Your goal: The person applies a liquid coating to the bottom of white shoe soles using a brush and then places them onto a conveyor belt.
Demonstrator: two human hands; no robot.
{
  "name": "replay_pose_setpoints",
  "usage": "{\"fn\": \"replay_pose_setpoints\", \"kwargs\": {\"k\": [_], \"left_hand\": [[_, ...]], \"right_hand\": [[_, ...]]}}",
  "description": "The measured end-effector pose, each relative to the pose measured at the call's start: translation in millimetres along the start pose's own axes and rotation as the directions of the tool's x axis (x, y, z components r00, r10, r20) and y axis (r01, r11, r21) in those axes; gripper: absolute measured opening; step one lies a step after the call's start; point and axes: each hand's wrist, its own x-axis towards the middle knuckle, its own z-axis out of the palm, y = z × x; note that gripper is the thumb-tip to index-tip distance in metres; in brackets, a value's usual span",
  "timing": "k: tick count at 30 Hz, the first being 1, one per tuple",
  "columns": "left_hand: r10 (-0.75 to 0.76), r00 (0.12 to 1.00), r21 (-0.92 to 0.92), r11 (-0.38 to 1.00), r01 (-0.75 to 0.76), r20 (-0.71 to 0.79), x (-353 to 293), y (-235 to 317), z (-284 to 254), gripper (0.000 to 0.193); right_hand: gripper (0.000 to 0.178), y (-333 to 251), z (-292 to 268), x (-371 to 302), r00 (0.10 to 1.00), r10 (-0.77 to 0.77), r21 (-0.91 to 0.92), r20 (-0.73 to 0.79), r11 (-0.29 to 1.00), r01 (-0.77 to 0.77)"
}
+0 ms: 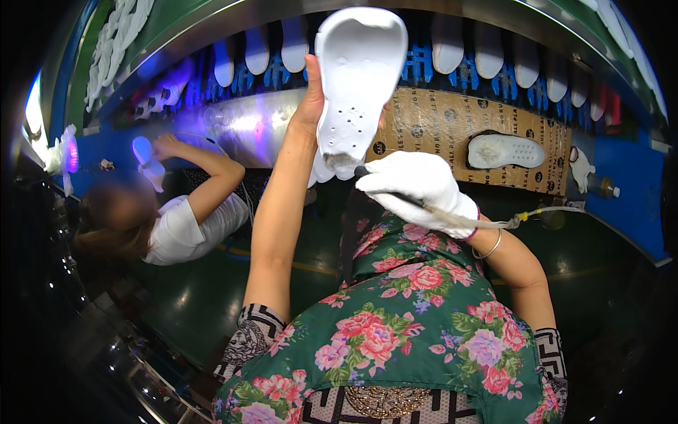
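One half-curled hand [308, 109] around sole [359, 88]

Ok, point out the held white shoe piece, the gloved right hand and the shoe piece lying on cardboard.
Held white shoe piece [359, 86]: head view, middle of visible face.
Gloved right hand [417, 184]: head view, middle of the hand.
Lying shoe piece [507, 151]: head view, middle of visible face.

A head-worn fisheye looks down at left grip [308, 109] and right grip [418, 185] nearby.

Pale sole [506, 150] on brown cardboard [441, 119]
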Motion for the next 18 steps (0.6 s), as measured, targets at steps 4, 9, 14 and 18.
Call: {"fn": "replay_pose_setpoints", "kwargs": {"k": [4,9,14,18], "left_hand": [[-0.079,0.989,0.207,0.973,0.104,-0.129,2,-6,-5,0.112],[-0.104,0.964,0.392,0.899,0.196,-0.243,9,-1,15,0.096],[-0.123,0.926,0.499,0.813,0.3,-0.356,6,-2,10,0.079],[-0.29,0.863,0.484,0.733,0.478,-0.413,11,10,20,0.078]], "right_hand": [[0.019,-6,-12,6,0.999,0.033,0.014,0.001,0.999,-0.033],[0.032,3,1,-4,0.979,-0.199,-0.295,0.053,0.933,0.205],[0.017,-11,-13,9,0.964,0.255,0.135,0.071,0.956,-0.262],[0.014,-1,-12,7,0.963,0.258,-0.002,0.081,0.966,-0.258]]}}
